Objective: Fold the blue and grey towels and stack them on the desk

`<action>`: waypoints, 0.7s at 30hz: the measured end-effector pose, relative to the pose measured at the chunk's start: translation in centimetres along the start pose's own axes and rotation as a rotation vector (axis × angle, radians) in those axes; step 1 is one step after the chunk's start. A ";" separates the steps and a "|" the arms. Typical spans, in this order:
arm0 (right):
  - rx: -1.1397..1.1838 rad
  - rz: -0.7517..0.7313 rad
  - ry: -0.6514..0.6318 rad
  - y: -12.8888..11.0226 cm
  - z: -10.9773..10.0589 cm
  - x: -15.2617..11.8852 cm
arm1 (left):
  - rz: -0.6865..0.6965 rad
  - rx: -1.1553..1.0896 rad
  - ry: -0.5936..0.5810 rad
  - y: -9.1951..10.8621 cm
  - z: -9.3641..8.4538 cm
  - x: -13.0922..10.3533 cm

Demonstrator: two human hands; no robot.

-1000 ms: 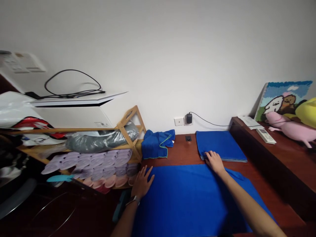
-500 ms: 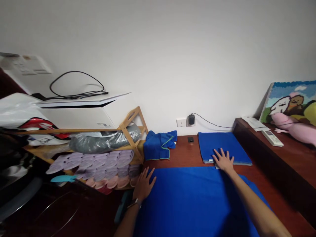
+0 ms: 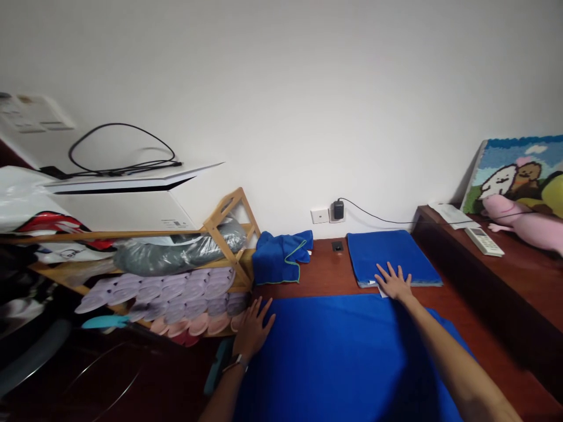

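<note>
A large blue cloth lies spread over the reddish-brown wooden surface. At its far left corner rests my left hand, fingers apart. My right hand is open with spread fingers at the near edge of a folded stack of blue cloth, close to the large cloth's far edge. A small white tag shows beside its fingers. Back left sits a crumpled blue cloth with a green-trimmed edge. Neither hand is closed around anything.
On the left stands a wooden rack with purple and pink slippers and a white box. A black adapter is plugged into the wall. The raised ledge at right bears a remote and a pink plush toy.
The view has shifted slightly, so things sit a little further left. Both hands keep nearly the same places on the cloths, fingers still spread.
</note>
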State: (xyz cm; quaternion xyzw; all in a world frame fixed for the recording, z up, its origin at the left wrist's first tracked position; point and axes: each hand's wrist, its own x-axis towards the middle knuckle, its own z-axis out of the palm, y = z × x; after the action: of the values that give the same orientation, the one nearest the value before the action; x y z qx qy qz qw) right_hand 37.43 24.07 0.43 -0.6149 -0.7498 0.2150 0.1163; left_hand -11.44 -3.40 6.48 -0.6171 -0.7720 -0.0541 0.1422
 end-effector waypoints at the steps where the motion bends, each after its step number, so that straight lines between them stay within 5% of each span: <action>1: -0.004 0.000 0.046 -0.4 0.0 -0.7 | 0.001 -0.001 0.000 0.0 0.0 0.0; 5: -0.052 -0.220 0.298 -2.5 1.8 -6.2 | 0.013 0.003 0.018 -0.1 0.2 0.2; 8: -0.045 -0.441 0.245 -2.9 4.3 -10.6 | 0.024 0.015 0.028 -0.1 0.4 0.4; 14: -0.101 -0.041 0.115 4.7 4.9 -11.8 | 0.055 0.060 0.030 -0.1 0.6 0.5; 17: -0.137 0.072 0.103 8.9 3.7 -10.7 | 0.058 0.059 0.035 -0.4 0.8 0.6; 21: -0.135 0.133 0.116 11.2 3.3 -10.2 | 0.049 0.031 0.019 -0.6 1.0 0.7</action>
State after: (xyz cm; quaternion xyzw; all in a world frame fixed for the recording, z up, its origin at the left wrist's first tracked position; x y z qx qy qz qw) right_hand 48.00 15.32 -6.75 -0.6811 -0.7122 0.1352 0.1030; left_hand -12.29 -2.61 5.74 -0.6330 -0.7561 -0.0445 0.1603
